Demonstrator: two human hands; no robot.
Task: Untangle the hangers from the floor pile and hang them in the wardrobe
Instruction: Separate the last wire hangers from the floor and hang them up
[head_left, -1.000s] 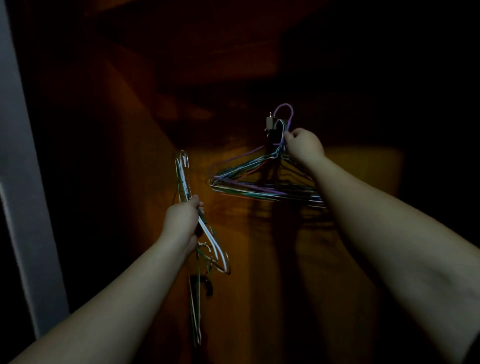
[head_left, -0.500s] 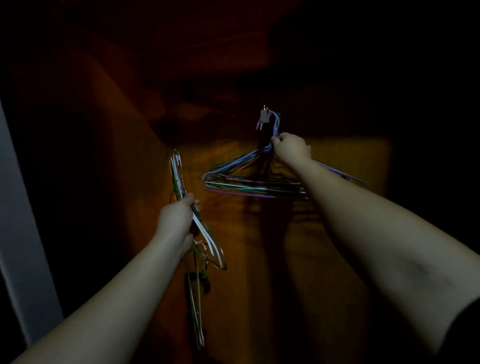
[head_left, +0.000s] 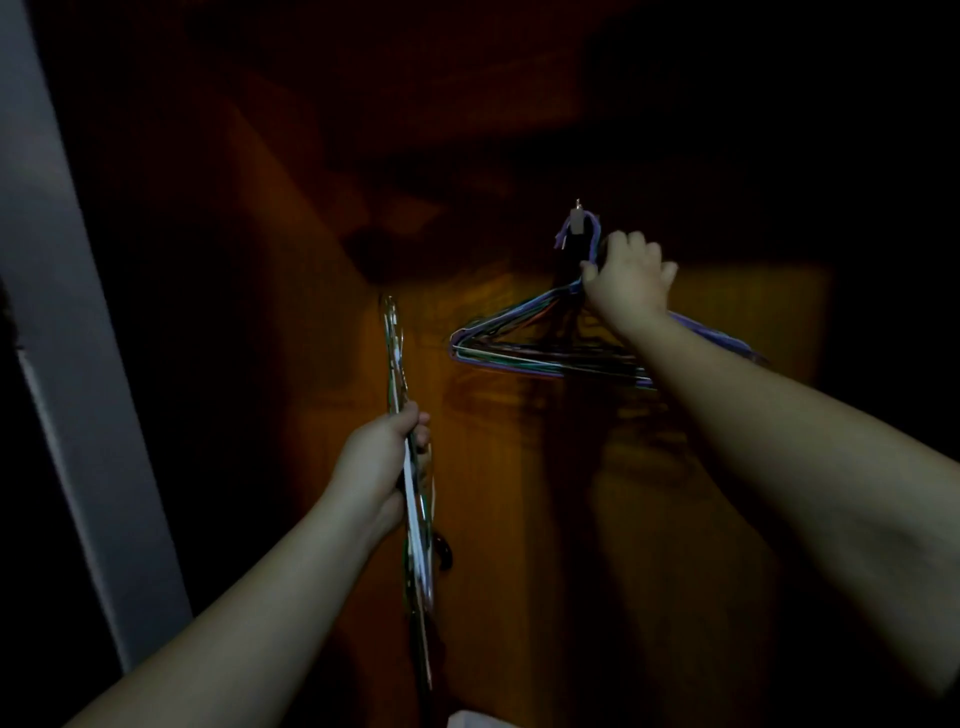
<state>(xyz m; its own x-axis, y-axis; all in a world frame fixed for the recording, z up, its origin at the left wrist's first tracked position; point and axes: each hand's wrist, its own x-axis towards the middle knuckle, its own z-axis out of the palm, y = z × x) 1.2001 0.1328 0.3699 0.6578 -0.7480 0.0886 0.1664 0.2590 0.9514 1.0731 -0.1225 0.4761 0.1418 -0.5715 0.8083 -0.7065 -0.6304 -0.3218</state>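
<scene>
nearest the camera, below and left of the wall hook (head_left: 576, 224), the left hand (head_left: 382, 462) is wrapped tight around a bundle of wire hangers (head_left: 410, 478) held edge-on and upright, their hooks above the fist and their bodies trailing below it. farther in, right against the hook, the right hand (head_left: 626, 278) grips the necks of a second stack of coloured hangers (head_left: 540, 345), whose purple top loop sits over the hook while the wire triangles fan out beneath. the stack looks hung or nearly so, though the dim light hides how many loops are truly seated. the likely slip: if the right hand lets go while only 1 or 2 loops are over the hook, the rest could slide off and drop, or twist into each other again. the left bundle could also snag the hanging stack if brought up too close. beyond the hook lies the brown wardrobe back panel (head_left: 753, 332), lit in a patch and dark elsewhere; far left of the hook stands a pale door edge (head_left: 62, 322). the right forearm (head_left: 779, 415) covers the stack's right end.
</scene>
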